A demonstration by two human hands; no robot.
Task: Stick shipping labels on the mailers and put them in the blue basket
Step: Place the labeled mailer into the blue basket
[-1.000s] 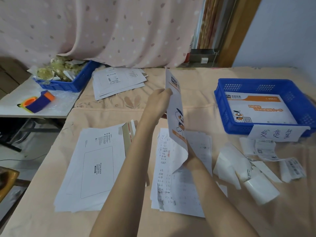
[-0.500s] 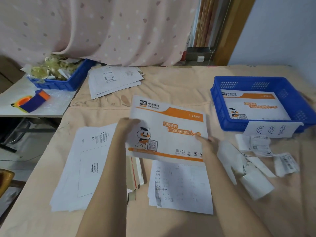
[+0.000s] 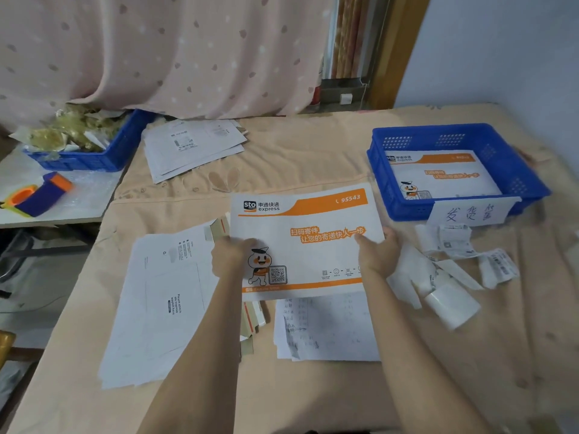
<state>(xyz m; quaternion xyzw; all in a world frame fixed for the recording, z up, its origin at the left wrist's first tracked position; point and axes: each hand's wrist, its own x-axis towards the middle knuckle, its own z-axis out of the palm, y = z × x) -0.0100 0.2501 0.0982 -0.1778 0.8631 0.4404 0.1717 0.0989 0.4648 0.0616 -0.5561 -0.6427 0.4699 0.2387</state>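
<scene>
Mailer (image 3: 308, 242), printed side up with its orange band and cartoon mascot showing, is held between both hands above the middle of the table (image 3: 313, 145). Left hand (image 3: 230, 260) grips its left edge, thumb on the printed face beside the mascot; right hand (image 3: 380, 256) grips its right edge, thumb on top, the other fingers hidden beneath. Under the mailer's near edge lies a sheet of handwritten lists (image 3: 329, 330). Just left of the left hand is a stack of blank mailers (image 3: 163, 308), face down, with the flap strips of more mailers poking out along its right side. Just right of the right hand sits a loose heap of labels (image 3: 451, 270) and curled backing paper. Beyond that heap stands the basket (image 3: 529, 170), a handwritten paper sign on its near wall, with one printed mailer lying flat inside. Farther back on the left lies another pile of papers (image 3: 194, 148), and a second blue bin (image 3: 94, 158) full of scraps rests on a side table, a tape dispenser (image 3: 40, 195) near it.
</scene>
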